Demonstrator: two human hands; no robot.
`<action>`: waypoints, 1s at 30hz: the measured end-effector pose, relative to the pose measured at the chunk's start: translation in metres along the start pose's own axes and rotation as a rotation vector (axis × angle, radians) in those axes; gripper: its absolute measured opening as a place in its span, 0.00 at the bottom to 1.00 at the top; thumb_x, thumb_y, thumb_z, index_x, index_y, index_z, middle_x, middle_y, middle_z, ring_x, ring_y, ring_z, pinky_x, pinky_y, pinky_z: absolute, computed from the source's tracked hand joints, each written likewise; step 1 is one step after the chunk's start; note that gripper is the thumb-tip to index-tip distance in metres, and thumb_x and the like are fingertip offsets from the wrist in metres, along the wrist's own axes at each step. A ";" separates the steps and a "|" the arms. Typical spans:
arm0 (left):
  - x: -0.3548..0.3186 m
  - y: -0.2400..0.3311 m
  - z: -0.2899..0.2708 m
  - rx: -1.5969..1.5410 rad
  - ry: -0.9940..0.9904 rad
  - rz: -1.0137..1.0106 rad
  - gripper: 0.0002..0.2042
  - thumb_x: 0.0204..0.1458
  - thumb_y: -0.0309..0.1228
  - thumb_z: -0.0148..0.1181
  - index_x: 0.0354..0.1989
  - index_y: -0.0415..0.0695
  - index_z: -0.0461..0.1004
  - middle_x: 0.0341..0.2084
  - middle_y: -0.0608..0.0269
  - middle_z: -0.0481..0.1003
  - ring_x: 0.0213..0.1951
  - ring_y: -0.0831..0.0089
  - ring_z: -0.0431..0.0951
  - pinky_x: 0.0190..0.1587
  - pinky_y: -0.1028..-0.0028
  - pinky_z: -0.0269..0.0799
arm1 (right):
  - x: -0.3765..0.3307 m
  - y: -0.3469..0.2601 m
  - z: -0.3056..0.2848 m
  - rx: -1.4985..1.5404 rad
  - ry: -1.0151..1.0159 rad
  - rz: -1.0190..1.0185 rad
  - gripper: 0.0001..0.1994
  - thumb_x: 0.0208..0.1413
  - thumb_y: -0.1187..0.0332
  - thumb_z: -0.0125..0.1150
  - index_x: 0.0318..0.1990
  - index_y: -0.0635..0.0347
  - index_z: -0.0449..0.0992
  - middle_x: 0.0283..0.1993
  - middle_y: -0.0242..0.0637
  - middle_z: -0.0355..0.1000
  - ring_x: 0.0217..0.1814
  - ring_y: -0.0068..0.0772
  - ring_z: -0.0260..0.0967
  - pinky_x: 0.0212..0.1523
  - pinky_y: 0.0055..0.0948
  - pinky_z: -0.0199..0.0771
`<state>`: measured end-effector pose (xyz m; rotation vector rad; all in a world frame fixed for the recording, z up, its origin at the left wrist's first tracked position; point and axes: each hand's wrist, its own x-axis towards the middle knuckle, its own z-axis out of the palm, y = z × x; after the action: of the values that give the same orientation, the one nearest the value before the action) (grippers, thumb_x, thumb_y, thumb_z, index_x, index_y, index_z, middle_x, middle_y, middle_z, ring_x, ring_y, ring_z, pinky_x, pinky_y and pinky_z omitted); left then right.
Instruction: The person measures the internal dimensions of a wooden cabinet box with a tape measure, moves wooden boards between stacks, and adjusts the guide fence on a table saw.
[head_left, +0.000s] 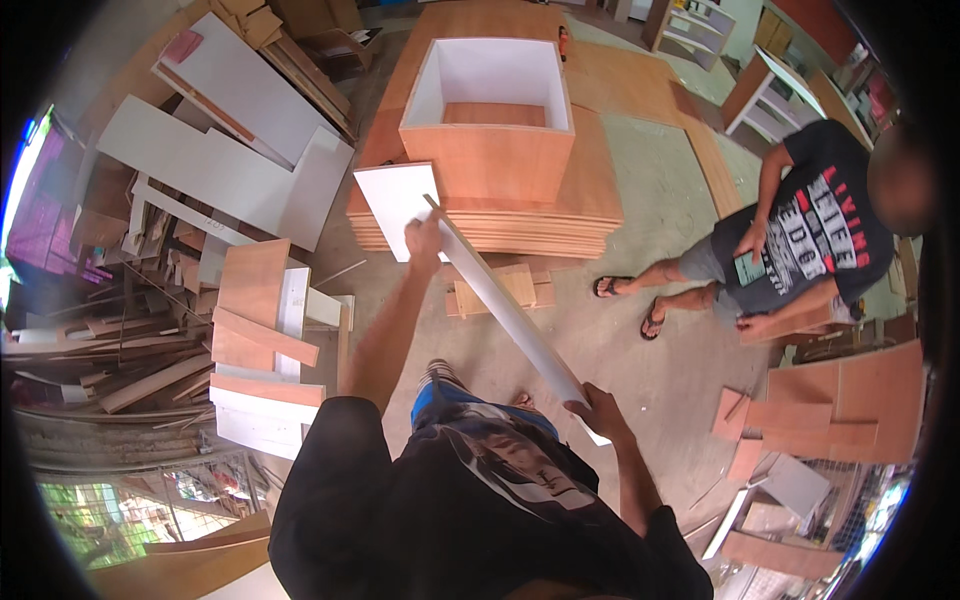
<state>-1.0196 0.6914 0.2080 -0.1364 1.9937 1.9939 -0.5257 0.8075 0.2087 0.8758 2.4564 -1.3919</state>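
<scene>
At mid-scene, white laminated strip [510, 310] runs far-left to near-right, held above floor. Left hand [424, 240] grips its far end; right hand [598, 412] clasps near end. Open-topped wooden box [488, 150] sits beyond on stacked plywood sheets [590, 205].

The concrete floor [640, 200] is carrying a stack of plywood sheets [590, 190] at the far middle, with an open box [490, 125] sitting on top. White boards [230, 170] are lying far left, offcuts [260, 340] are piling up at the near left, and brown panels [850, 400] are resting at the near right.
</scene>
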 end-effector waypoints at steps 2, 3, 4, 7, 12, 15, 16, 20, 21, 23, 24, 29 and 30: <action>0.036 0.031 0.003 0.027 0.035 0.049 0.26 0.55 0.44 0.70 0.45 0.29 0.74 0.35 0.53 0.77 0.34 0.67 0.76 0.34 0.63 0.74 | 0.055 -0.017 0.000 0.063 -0.010 -0.049 0.19 0.63 0.54 0.67 0.43 0.64 0.75 0.30 0.41 0.76 0.35 0.33 0.79 0.36 0.36 0.78; 0.044 0.056 0.016 0.043 -0.046 0.091 0.25 0.60 0.42 0.67 0.52 0.29 0.72 0.37 0.53 0.79 0.36 0.69 0.77 0.34 0.66 0.75 | 0.088 -0.018 0.005 0.206 -0.010 -0.121 0.19 0.64 0.54 0.66 0.43 0.64 0.73 0.31 0.42 0.77 0.33 0.31 0.77 0.34 0.35 0.76; 0.047 0.077 0.027 -0.009 -0.114 0.153 0.23 0.61 0.40 0.66 0.52 0.31 0.72 0.38 0.55 0.79 0.35 0.71 0.78 0.34 0.68 0.75 | 0.119 -0.022 0.010 0.348 -0.015 -0.196 0.19 0.65 0.55 0.65 0.44 0.64 0.72 0.32 0.43 0.77 0.32 0.30 0.76 0.31 0.33 0.75; 0.105 0.092 0.033 -0.094 -0.291 0.207 0.13 0.63 0.30 0.62 0.51 0.35 0.75 0.38 0.60 0.80 0.35 0.76 0.80 0.35 0.72 0.77 | 0.202 -0.143 -0.001 0.671 -0.076 -0.172 0.24 0.69 0.59 0.59 0.68 0.56 0.63 0.37 0.40 0.77 0.33 0.28 0.77 0.30 0.30 0.78; 0.209 0.089 0.072 -0.039 -0.542 0.211 0.14 0.66 0.26 0.55 0.57 0.35 0.75 0.39 0.62 0.80 0.40 0.74 0.81 0.45 0.70 0.80 | 0.419 -0.258 0.012 0.609 0.133 -0.284 0.29 0.74 0.61 0.49 0.79 0.40 0.51 0.38 0.40 0.76 0.34 0.28 0.77 0.32 0.33 0.79; 0.304 0.079 0.062 -0.016 -0.507 0.152 0.19 0.65 0.28 0.58 0.61 0.34 0.74 0.46 0.59 0.80 0.45 0.72 0.82 0.49 0.71 0.80 | 0.578 -0.325 0.024 0.439 0.376 -0.367 0.28 0.75 0.60 0.47 0.79 0.40 0.52 0.39 0.41 0.77 0.35 0.33 0.78 0.35 0.37 0.79; 0.322 0.080 0.058 0.241 -0.484 0.206 0.20 0.64 0.33 0.60 0.61 0.35 0.74 0.47 0.54 0.81 0.46 0.68 0.83 0.50 0.69 0.80 | 0.613 -0.336 0.021 0.361 0.464 -0.350 0.27 0.74 0.59 0.47 0.78 0.42 0.53 0.40 0.42 0.79 0.36 0.36 0.80 0.38 0.39 0.79; 0.382 0.068 0.025 0.586 -0.318 0.439 0.22 0.63 0.37 0.62 0.61 0.36 0.75 0.41 0.46 0.80 0.42 0.60 0.81 0.46 0.64 0.79 | 0.726 -0.402 0.005 0.327 0.520 -0.163 0.27 0.73 0.57 0.47 0.75 0.53 0.59 0.54 0.61 0.76 0.55 0.60 0.76 0.55 0.46 0.74; 0.393 0.068 0.020 0.616 -0.335 0.420 0.23 0.62 0.39 0.63 0.61 0.37 0.75 0.43 0.44 0.80 0.44 0.56 0.81 0.48 0.63 0.78 | 0.753 -0.405 0.007 0.307 0.541 -0.116 0.27 0.72 0.56 0.48 0.74 0.54 0.60 0.54 0.61 0.76 0.55 0.60 0.76 0.54 0.47 0.74; 0.418 0.069 0.014 0.646 -0.357 0.484 0.25 0.61 0.41 0.64 0.62 0.37 0.74 0.47 0.41 0.77 0.49 0.51 0.79 0.50 0.60 0.77 | 0.796 -0.409 0.011 0.306 0.574 -0.069 0.27 0.72 0.55 0.48 0.73 0.55 0.62 0.52 0.60 0.77 0.54 0.61 0.76 0.53 0.50 0.74; 0.427 0.069 0.013 0.643 -0.363 0.568 0.26 0.60 0.40 0.65 0.63 0.37 0.73 0.49 0.40 0.76 0.51 0.50 0.77 0.51 0.60 0.76 | 0.811 -0.412 0.014 0.324 0.589 -0.069 0.27 0.72 0.55 0.48 0.73 0.54 0.62 0.52 0.60 0.77 0.53 0.62 0.77 0.52 0.51 0.74; 0.457 0.059 0.010 0.766 -0.453 0.756 0.33 0.55 0.40 0.71 0.66 0.36 0.69 0.60 0.36 0.67 0.60 0.44 0.70 0.59 0.53 0.68 | 0.846 -0.430 0.023 0.385 0.529 -0.003 0.26 0.72 0.54 0.49 0.72 0.54 0.64 0.48 0.59 0.78 0.51 0.61 0.78 0.51 0.51 0.75; 0.453 0.066 0.016 0.774 -0.474 0.722 0.35 0.54 0.39 0.72 0.67 0.36 0.68 0.61 0.37 0.67 0.60 0.44 0.69 0.61 0.50 0.64 | 0.856 -0.424 0.030 0.364 0.564 0.004 0.27 0.72 0.53 0.49 0.72 0.54 0.64 0.48 0.59 0.78 0.51 0.57 0.78 0.51 0.48 0.75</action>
<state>-1.4638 0.7791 0.1410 1.2419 2.4670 1.1837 -1.4659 0.9619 0.1304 1.5340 2.5997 -1.8310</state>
